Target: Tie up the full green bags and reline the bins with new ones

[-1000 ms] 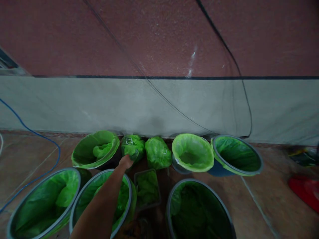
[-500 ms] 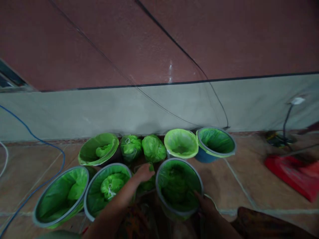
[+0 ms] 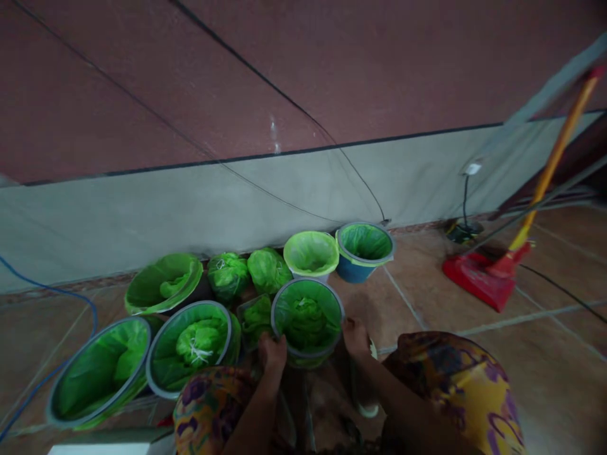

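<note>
Between my knees stands a grey-rimmed bucket, lined in green, with crumpled green mesh-like material inside. My left hand is closed at its near left rim, the fingertips partly hidden. On the opposite side my right hand grips the rim, fingers curled. Just left of this bucket sits a small square container with green material in it. Further left, another lined bucket holds a green bundle tied with white string.
Two tied green bundles sit by the wall between lined tubs. A pale-green-lined bucket and a blue bucket stand behind. At right lies a red dustpan with a yellow handle. A blue hose runs along the left.
My left hand has moved from over the small square container to the near bucket's left rim. My right hand remains at its right rim. The view has swung right.
</note>
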### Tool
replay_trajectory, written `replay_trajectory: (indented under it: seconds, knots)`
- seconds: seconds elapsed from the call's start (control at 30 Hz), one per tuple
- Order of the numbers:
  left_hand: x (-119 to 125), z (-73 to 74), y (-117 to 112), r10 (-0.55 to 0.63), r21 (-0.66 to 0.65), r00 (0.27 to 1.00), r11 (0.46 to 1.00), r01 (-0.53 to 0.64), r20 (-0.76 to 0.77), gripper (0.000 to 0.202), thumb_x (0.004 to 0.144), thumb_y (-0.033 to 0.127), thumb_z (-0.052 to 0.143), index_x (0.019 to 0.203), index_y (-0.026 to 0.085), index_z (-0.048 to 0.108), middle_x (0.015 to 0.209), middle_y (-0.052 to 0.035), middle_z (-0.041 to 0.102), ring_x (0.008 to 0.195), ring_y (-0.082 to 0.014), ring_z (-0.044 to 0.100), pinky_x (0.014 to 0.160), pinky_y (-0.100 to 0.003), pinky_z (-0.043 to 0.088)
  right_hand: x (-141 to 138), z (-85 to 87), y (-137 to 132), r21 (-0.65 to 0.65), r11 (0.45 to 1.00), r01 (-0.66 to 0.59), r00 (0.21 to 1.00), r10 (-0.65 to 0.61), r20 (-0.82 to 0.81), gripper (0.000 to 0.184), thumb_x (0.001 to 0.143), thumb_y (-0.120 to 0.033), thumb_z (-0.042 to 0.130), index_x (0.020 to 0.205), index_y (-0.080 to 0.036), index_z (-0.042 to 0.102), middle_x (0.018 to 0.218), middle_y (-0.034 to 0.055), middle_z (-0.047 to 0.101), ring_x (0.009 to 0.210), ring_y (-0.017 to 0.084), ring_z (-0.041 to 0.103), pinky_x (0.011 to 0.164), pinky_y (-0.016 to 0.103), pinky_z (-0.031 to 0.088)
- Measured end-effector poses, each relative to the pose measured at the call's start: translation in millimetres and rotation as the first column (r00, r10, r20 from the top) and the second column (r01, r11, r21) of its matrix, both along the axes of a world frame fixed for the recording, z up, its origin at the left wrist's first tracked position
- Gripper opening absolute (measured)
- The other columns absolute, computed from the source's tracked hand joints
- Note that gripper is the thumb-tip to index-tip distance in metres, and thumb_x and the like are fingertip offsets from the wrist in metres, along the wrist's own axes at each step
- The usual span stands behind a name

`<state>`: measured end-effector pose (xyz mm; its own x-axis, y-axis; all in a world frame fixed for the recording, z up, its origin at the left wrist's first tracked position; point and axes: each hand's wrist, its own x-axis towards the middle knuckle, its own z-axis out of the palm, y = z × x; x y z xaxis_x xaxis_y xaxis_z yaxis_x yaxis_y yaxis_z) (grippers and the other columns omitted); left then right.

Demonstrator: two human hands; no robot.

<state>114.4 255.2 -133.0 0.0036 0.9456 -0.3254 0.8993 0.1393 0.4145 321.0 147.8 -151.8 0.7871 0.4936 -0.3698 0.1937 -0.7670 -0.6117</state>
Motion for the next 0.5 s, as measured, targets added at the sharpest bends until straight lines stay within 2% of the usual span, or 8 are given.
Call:
replay_trajectory:
  seconds: [0.13, 0.23, 0.33, 0.5]
  knots:
    - [4, 2.3, 10, 0.007, -0.092, 0.998, 0.996, -0.012, -0.057, 0.03, 0.086, 0.028, 0.056, 0.107, 0.01, 0.067, 0.109, -0.0201, 0.073, 0.103, -0.0295, 0.07, 0.083, -0.034, 0.054, 16, 7.7, 18, -0.164, 0.974, -0.157, 0.985, 0.166, 0.04, 0.033, 0.086, -0.028, 0.06, 0.111, -0.009, 0.072, 0.108, 0.0179, 0.074, 0.104, 0.027, 0.07, 0.081, 0.027, 0.051]
    - [7, 4.4, 13, 0.002, -0.131, 0.996, 0.991, -0.014, -0.09, 0.026, 0.084, 0.029, 0.057, 0.097, 0.012, 0.071, 0.107, -0.0211, 0.074, 0.103, -0.032, 0.07, 0.079, -0.036, 0.055, 20, 11.9, 26, -0.251, 0.951, -0.183, 0.977, 0.204, 0.061, 0.029, 0.082, -0.017, 0.062, 0.106, -0.005, 0.072, 0.106, 0.022, 0.073, 0.102, 0.03, 0.07, 0.079, 0.03, 0.052]
    - [8, 6.4, 14, -0.012, -0.18, 0.994, 0.984, -0.007, -0.109, 0.023, 0.08, 0.032, 0.059, 0.085, 0.015, 0.073, 0.1, -0.0193, 0.076, 0.098, -0.0332, 0.072, 0.074, -0.037, 0.057, 18, 15.4, 31, -0.233, 0.961, -0.149, 0.983, 0.169, 0.07, 0.024, 0.078, -0.009, 0.062, 0.098, -0.004, 0.073, 0.103, 0.0245, 0.072, 0.101, 0.033, 0.07, 0.078, 0.034, 0.052]
    - [11, 7.2, 13, -0.005, -0.196, 0.991, 0.98, -0.022, -0.134, 0.018, 0.079, 0.028, 0.058, 0.076, 0.018, 0.073, 0.097, -0.0178, 0.076, 0.098, -0.0356, 0.072, 0.072, -0.039, 0.056, 13, 17.7, 35, -0.161, 0.984, -0.076, 0.992, 0.091, 0.087, 0.022, 0.071, -0.004, 0.062, 0.09, -0.009, 0.072, 0.092, 0.0225, 0.073, 0.094, 0.034, 0.071, 0.075, 0.037, 0.054]
